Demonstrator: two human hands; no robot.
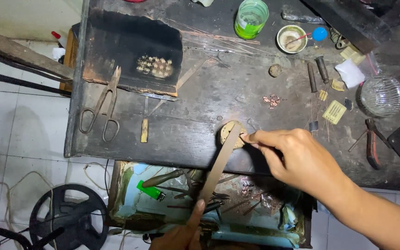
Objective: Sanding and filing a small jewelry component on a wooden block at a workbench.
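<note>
My left hand (181, 234) at the bottom edge grips the near end of a long flat metal file (219, 163), which slants up to the bench edge. My right hand (289, 155) pinches a tiny piece at its fingertips against a small round wooden peg block (228, 130) on the dark workbench (200, 97). The file's far end rests by that block and those fingertips. The pinched piece is too small to make out.
Metal shears (102, 107) lie left beside a charred board (130, 51) with small gold pieces. A green cup (251, 18), small bowl (291, 38), glass dish (382, 95), pliers (371, 143) and thin wires sit farther back. An open drawer (209, 203) below holds tools and a green lighter (151, 190).
</note>
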